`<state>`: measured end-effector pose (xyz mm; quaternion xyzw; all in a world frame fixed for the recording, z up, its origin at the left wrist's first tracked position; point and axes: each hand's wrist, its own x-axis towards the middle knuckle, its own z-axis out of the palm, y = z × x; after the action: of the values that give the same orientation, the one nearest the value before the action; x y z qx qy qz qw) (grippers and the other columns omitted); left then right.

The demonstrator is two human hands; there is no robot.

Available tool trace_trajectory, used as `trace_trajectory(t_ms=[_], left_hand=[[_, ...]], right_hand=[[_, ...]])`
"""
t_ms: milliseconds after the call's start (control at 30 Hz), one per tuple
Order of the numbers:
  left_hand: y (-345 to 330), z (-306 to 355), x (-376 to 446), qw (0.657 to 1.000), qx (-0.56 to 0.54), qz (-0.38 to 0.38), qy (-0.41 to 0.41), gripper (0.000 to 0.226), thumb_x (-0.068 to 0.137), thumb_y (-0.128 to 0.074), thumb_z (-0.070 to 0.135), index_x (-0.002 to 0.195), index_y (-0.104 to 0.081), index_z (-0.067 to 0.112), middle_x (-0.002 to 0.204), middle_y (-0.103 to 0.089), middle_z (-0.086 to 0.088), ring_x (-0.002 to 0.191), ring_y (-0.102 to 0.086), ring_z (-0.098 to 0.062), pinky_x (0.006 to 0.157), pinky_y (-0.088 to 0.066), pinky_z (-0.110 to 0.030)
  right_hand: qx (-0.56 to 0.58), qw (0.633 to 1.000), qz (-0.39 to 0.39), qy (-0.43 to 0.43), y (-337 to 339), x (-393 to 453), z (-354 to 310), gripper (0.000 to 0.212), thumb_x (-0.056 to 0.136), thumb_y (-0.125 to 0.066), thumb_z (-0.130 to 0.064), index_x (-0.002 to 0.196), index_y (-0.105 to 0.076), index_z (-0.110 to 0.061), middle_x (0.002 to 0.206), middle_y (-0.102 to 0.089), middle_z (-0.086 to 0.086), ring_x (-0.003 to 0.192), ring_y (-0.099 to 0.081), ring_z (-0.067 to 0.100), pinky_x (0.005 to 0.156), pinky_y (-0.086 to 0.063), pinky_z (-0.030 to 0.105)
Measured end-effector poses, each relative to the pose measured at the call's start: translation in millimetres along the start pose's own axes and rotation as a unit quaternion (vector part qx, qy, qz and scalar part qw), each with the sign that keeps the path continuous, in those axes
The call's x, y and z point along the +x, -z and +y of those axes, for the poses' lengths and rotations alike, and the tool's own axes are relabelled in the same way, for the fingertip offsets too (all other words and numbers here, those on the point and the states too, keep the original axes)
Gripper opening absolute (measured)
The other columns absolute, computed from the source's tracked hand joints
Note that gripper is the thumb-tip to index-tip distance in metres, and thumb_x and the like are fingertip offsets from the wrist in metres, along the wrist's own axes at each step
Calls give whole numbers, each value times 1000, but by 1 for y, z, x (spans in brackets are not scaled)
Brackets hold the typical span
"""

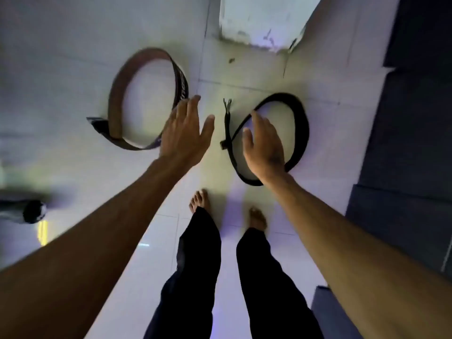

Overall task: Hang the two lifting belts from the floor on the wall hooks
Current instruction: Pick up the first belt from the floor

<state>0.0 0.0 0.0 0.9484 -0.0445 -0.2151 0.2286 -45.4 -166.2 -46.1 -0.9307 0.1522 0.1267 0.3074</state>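
Two lifting belts lie curled in loops on the white tiled floor. The wide brown belt (pixel 117 99) with a dark printed outside stands on edge at the left. The thinner black belt (pixel 299 118) with a buckle strap lies at the right. My left hand (pixel 186 135) hovers over the brown belt's right side, fingers spread, holding nothing. My right hand (pixel 263 145) reaches over the black belt's loop, fingers apart, and covers part of it. No wall hooks are in view.
Dark floor mats (pixel 411 143) border the tiles on the right. A white pillar base (pixel 259 23) stands at the top. A dark rounded object (pixel 31 211) sits at the left edge. My bare feet (pixel 200 199) stand just behind the belts.
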Motion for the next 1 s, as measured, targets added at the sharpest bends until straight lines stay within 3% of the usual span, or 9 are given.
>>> trace_trajectory(t_ms=[200, 367, 533, 600, 667, 767, 900, 1000], left_hand=[[-107, -88, 45, 998, -15, -38, 49, 54, 105, -40, 39, 149, -38, 9, 152, -44, -16, 141, -41, -34, 114, -34, -45], [-156, -138, 58, 993, -45, -73, 81, 57, 106, -30, 46, 151, -35, 12, 156, -41, -13, 144, -39, -31, 117, -33, -47], [-140, -143, 45, 978, -103, -131, 123, 68, 102, -26, 58, 150, -37, 10, 155, -41, -17, 144, -40, -33, 116, -33, -49], [-118, -127, 40, 972, -144, -129, 131, 88, 93, -19, 74, 129, -49, -1, 136, -51, -33, 128, -50, -48, 105, -40, -58], [-96, -107, 34, 965, -184, -116, 145, 94, 87, -17, 76, 117, -47, -8, 125, -50, -41, 118, -50, -54, 99, -42, -62], [-63, -78, 33, 960, -218, -87, 155, 82, 89, -22, 68, 120, -52, -1, 125, -55, -33, 119, -53, -47, 102, -43, -56], [-69, -81, 42, 962, -213, -76, 154, 60, 97, -34, 54, 133, -54, 10, 132, -61, -14, 120, -58, -30, 107, -44, -46], [-111, -109, 53, 956, -216, -86, 178, 46, 104, -43, 36, 144, -48, 15, 143, -57, -5, 127, -56, -22, 112, -41, -38]], right_hand=[[-37, 998, -12, -53, -150, 64, 48, 49, 96, -44, -23, 139, -42, 2, 135, -54, 24, 128, -46, 39, 110, -34, 42], [-90, 992, 0, -85, -221, 110, 71, 54, 92, -49, -27, 142, -38, -8, 132, -58, 16, 127, -46, 37, 103, -39, 46], [-87, 991, 65, -84, -207, 110, 65, 24, 89, -39, -10, 104, -58, -11, 97, -71, 12, 98, -60, 36, 81, -39, 39], [-42, 991, 99, -76, -183, 99, 56, 24, 93, -37, -8, 95, -61, -9, 89, -70, 9, 89, -62, 32, 75, -39, 37], [-1, 994, 79, -81, -153, 85, 46, 23, 97, -38, -9, 92, -60, -7, 85, -67, 6, 84, -59, 25, 67, -30, 25], [-9, 996, 34, -82, -120, 76, 37, 22, 98, -42, -17, 90, -61, -8, 86, -66, 3, 85, -60, 21, 65, -26, 16], [8, 995, -43, -85, -128, 85, 39, 27, 95, -47, -27, 103, -62, -6, 106, -70, 9, 99, -64, 27, 75, -44, 28], [7, 997, -52, -63, -173, 100, 49, 30, 94, -53, -31, 97, -58, -1, 94, -66, 9, 87, -59, 24, 71, -42, 32]])
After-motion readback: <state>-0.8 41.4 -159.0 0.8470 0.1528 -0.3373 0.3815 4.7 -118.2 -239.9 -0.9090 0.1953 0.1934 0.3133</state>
